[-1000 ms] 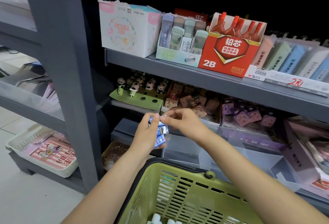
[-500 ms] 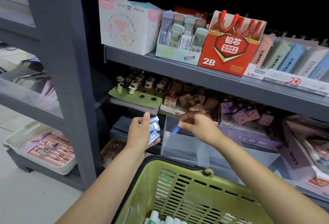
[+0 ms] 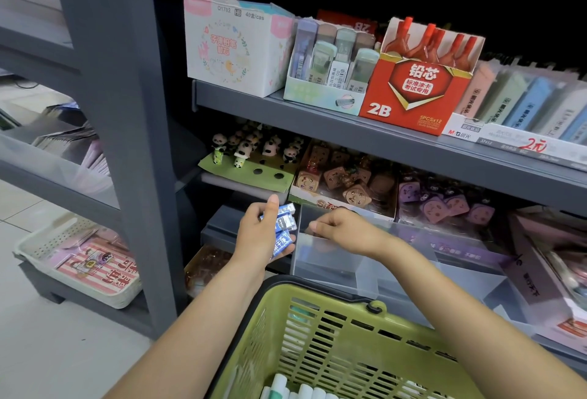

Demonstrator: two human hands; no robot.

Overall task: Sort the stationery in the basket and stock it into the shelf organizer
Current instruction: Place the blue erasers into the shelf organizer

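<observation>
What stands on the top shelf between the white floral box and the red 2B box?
In the head view, a pale display box of lead tubes stands between the white floral box and the red 2B box.

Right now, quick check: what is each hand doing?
Left hand: holds a stack of small blue packets.
Right hand: fingers curled at the clear organizer bin rim; cannot tell if it holds anything.

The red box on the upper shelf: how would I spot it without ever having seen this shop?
Find the grey upper shelf above the green basket. The red box stands mid-shelf, between a pale box of lead tubes and pastel erasers. Only it is bright red, marked 2B in white.
</observation>
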